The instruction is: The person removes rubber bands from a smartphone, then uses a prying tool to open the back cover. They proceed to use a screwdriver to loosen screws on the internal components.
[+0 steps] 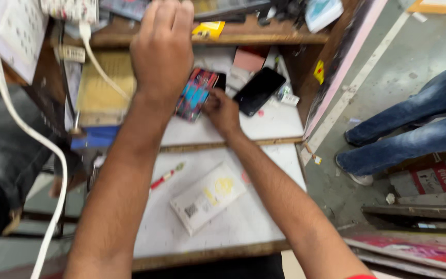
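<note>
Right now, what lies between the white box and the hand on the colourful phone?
In the head view, only bare white worktop and a wooden strip lie between the white box and the right hand touching the colourful phone.

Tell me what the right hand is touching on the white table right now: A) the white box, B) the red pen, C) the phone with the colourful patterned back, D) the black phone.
C: the right hand rests its fingers on the edge of the phone with the colourful back, while the black phone, red pen and white box lie apart from it, untouched.
</note>
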`<action>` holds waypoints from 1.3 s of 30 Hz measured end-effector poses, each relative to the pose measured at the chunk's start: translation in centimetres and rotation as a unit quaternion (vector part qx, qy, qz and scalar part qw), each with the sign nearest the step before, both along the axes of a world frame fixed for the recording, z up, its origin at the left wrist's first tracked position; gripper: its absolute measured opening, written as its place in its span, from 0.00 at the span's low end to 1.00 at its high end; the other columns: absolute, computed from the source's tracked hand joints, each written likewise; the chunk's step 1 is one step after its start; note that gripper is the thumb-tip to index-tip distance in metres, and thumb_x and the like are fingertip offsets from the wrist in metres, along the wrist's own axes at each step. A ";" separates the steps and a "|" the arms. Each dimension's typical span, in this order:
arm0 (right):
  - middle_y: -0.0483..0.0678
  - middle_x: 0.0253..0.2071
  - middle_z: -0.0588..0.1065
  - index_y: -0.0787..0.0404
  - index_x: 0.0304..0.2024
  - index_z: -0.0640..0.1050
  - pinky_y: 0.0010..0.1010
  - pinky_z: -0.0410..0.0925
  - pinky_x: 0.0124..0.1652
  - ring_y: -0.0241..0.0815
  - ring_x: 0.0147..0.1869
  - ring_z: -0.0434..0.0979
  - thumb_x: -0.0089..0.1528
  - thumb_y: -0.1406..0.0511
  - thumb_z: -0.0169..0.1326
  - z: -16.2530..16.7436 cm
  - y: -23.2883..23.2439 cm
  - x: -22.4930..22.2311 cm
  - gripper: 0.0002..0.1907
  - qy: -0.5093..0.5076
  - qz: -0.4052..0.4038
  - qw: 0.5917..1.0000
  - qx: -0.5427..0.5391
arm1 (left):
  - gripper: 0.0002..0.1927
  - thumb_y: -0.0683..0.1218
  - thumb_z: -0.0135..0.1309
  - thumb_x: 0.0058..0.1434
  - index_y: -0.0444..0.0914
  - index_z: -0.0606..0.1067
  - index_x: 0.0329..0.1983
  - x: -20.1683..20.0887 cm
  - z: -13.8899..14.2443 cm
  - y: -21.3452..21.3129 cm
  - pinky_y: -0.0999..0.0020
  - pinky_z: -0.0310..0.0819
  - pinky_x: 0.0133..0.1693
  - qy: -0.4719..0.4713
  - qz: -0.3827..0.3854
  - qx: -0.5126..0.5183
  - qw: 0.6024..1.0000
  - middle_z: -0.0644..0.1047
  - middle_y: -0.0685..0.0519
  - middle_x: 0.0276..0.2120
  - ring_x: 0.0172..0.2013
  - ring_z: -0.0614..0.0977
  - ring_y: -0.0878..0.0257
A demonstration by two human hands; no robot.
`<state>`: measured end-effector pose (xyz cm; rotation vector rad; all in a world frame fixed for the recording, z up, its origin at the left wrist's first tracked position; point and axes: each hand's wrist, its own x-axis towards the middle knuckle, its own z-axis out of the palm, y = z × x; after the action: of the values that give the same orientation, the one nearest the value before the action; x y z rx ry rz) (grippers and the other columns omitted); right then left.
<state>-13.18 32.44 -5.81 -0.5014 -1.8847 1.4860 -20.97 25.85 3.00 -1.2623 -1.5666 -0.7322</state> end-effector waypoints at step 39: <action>0.64 0.61 0.76 0.61 0.70 0.73 0.49 0.66 0.68 0.60 0.67 0.76 0.54 0.84 0.52 -17.2 1.6 15.6 0.40 -0.040 0.628 0.731 -0.262 | 0.17 0.52 0.58 0.64 0.42 0.75 0.54 6.6 -12.8 -11.8 0.47 0.76 0.34 -0.475 0.036 -0.311 0.822 0.81 0.43 0.31 0.32 0.83 0.42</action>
<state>2.47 34.09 -22.98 0.7270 -1.8459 2.9144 -14.37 14.05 -9.80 -1.3366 -2.8375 -0.9018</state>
